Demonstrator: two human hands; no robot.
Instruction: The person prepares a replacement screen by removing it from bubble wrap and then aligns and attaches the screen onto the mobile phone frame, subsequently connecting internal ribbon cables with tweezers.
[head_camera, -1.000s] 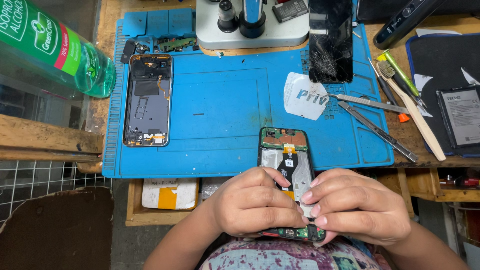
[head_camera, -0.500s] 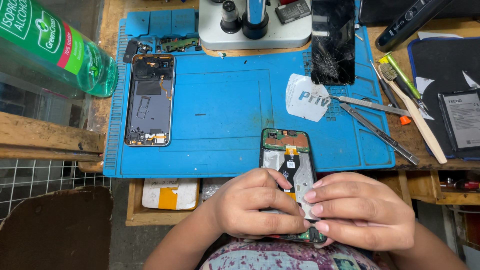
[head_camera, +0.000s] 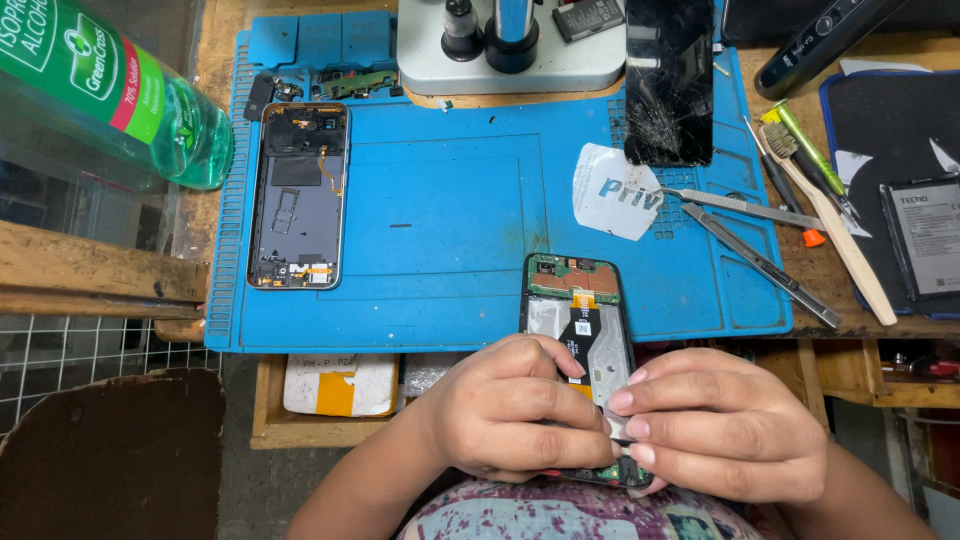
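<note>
While you held the opened phone (head_camera: 578, 320) at the mat's (head_camera: 450, 210) near edge, your left hand (head_camera: 510, 410) gripped its lower half and your right hand (head_camera: 720, 425) pinched a part there. Its back was off, board exposed; reassembly remained. Another frame (head_camera: 298, 195), a cracked screen (head_camera: 668, 80) and tweezers (head_camera: 760, 260) lay well apart, blocking nothing.

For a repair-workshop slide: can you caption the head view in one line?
Both hands, left hand and right hand, grip an opened phone at the blue mat edge.
</note>
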